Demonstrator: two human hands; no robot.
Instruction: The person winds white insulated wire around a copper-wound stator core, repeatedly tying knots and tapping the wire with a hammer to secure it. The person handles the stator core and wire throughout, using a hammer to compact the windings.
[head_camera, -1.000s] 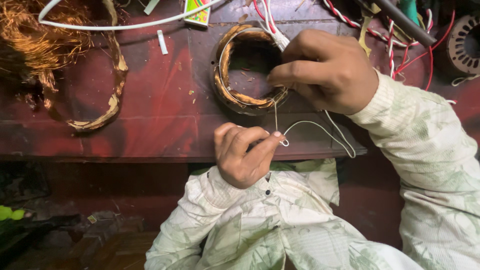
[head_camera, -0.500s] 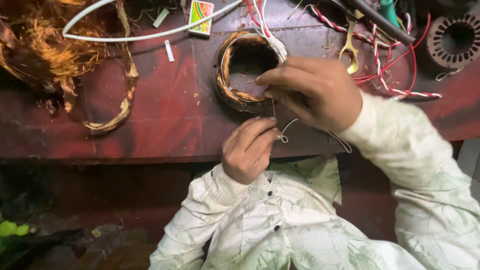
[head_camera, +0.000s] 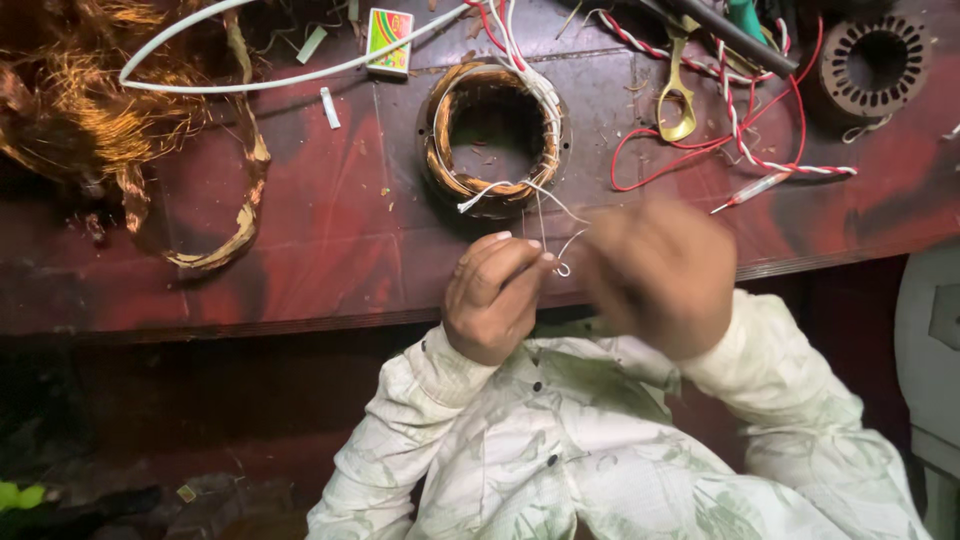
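Red-brown bench (head_camera: 330, 260): copper coil ring (head_camera: 492, 140), loose copper wire (head_camera: 90, 110), scissors (head_camera: 680, 95), stator (head_camera: 875, 65), small box (head_camera: 388, 40).

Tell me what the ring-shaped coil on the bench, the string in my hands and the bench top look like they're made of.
Ring-shaped coil: looks like bare copper wire, shiny orange-brown strands wound in a bundle, bound with white lacing.
String: thin white thread or cord, matte and limp; fibre unclear. The left hand pinches it.
Bench top: probably wood with worn red and dark paint, scuffed and dull.

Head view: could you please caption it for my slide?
Left hand pinches white thread from a copper winding coil on a red bench; blurred right hand alongside.
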